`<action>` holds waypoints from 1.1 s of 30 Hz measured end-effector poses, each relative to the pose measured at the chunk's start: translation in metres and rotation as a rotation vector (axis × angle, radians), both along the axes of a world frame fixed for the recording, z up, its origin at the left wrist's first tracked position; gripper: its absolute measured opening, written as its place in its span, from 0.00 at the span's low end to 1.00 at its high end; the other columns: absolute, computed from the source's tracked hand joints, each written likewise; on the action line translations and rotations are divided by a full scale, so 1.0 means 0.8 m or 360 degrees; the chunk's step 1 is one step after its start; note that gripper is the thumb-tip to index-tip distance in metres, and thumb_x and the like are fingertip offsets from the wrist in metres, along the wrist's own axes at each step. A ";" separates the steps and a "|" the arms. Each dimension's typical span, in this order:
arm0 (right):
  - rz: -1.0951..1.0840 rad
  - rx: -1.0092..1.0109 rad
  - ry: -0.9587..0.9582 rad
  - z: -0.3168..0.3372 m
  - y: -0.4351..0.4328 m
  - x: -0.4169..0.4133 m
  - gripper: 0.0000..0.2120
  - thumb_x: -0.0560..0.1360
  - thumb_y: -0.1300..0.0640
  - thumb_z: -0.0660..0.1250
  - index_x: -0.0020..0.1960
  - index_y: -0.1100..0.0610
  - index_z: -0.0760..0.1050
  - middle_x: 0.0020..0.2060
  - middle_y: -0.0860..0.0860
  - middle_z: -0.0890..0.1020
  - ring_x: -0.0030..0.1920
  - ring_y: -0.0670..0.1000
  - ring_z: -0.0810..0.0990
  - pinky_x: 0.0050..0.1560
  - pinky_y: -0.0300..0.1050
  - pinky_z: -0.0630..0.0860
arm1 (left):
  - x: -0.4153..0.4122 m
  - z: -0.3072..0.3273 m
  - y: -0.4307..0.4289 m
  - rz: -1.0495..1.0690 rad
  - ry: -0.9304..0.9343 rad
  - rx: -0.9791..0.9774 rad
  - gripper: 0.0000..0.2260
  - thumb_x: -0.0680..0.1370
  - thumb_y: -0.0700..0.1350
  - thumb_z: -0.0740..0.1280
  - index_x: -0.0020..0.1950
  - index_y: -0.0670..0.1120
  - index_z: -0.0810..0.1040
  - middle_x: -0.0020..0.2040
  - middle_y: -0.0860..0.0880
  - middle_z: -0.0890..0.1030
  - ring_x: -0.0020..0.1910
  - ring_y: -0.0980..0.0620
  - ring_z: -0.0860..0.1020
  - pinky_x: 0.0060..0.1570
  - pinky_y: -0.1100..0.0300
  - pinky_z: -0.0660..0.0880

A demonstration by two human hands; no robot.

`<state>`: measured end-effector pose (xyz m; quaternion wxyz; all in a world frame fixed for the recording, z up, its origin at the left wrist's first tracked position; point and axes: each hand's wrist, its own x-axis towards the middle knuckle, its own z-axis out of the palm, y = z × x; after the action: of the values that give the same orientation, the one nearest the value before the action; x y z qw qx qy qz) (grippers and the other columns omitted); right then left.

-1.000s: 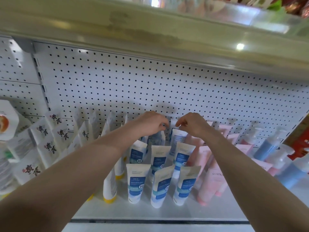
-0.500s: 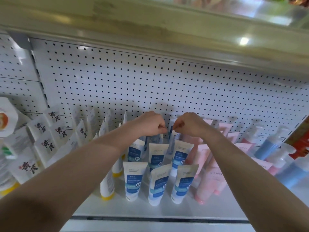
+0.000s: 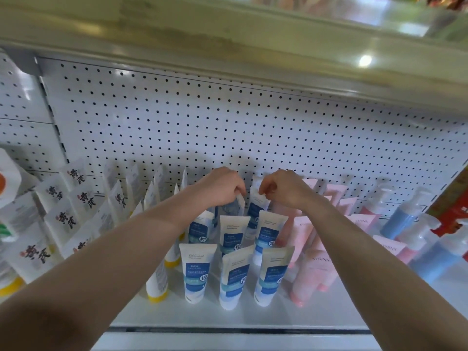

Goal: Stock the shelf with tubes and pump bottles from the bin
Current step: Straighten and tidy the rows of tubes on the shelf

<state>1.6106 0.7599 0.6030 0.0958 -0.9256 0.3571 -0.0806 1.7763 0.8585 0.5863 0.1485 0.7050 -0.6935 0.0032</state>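
Note:
Both my arms reach to the back of the white shelf (image 3: pixel 228 317). My left hand (image 3: pixel 220 186) pinches the top edge of a blue-and-white tube (image 3: pixel 234 206) in the back row. Just to its right, my right hand (image 3: pixel 283 187) pinches the top of a neighbouring blue-and-white tube (image 3: pixel 257 206). Both tubes stand upright near the pegboard, partly hidden behind my fingers. In front of them stand two rows of the same blue-and-white tubes (image 3: pixel 234 274), caps down.
Pink tubes (image 3: pixel 314 269) stand to the right, then blue and pink pump bottles (image 3: pixel 405 219). White tubes with black characters and yellow caps (image 3: pixel 73 216) fill the left. The pegboard wall (image 3: pixel 228 127) is behind, an upper shelf edge (image 3: pixel 228 46) overhead.
Both hands have dropped slightly and come a little forward with the back-row tubes. The camera has tilted a bit; the arms otherwise stay in place.

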 end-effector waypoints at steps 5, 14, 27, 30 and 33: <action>-0.0010 -0.0061 0.0014 -0.001 -0.003 -0.002 0.13 0.72 0.65 0.66 0.45 0.47 0.80 0.42 0.45 0.81 0.47 0.48 0.80 0.52 0.46 0.78 | -0.002 -0.001 0.000 0.0055 0.0057 0.0015 0.08 0.77 0.46 0.66 0.45 0.47 0.85 0.46 0.53 0.84 0.47 0.53 0.80 0.46 0.63 0.70; -0.0014 -0.0059 -0.0046 0.000 -0.005 -0.007 0.12 0.71 0.66 0.67 0.42 0.48 0.79 0.38 0.45 0.80 0.44 0.48 0.80 0.50 0.44 0.78 | -0.001 -0.001 0.004 0.0053 0.0121 0.0019 0.08 0.74 0.39 0.71 0.49 0.50 0.81 0.49 0.52 0.83 0.48 0.54 0.80 0.53 0.56 0.76; 0.0051 -0.0003 -0.0188 -0.001 0.000 -0.001 0.08 0.74 0.60 0.68 0.50 0.50 0.82 0.42 0.44 0.79 0.47 0.47 0.79 0.52 0.43 0.76 | 0.026 0.015 0.021 0.0209 0.0193 -0.0177 0.09 0.77 0.40 0.65 0.52 0.52 0.81 0.48 0.55 0.83 0.48 0.56 0.79 0.53 0.58 0.74; 0.0138 0.0041 -0.0272 -0.001 0.008 0.011 0.07 0.74 0.59 0.69 0.51 0.53 0.83 0.42 0.44 0.80 0.46 0.45 0.77 0.49 0.39 0.72 | 0.043 0.018 0.032 0.0284 0.0126 -0.0080 0.07 0.76 0.46 0.68 0.54 0.52 0.80 0.49 0.54 0.82 0.48 0.55 0.77 0.49 0.61 0.70; 0.0232 0.0066 -0.0268 -0.004 0.016 0.026 0.06 0.74 0.59 0.70 0.50 0.52 0.84 0.45 0.46 0.83 0.46 0.46 0.77 0.50 0.38 0.71 | 0.049 0.012 0.037 0.0348 0.0079 0.0031 0.12 0.75 0.51 0.70 0.57 0.51 0.79 0.51 0.53 0.82 0.48 0.53 0.76 0.49 0.59 0.71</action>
<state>1.6313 0.7727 0.5997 0.1501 -0.9369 0.2813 -0.1435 1.8153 0.8880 0.5961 0.1574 0.7777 -0.6086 -0.0048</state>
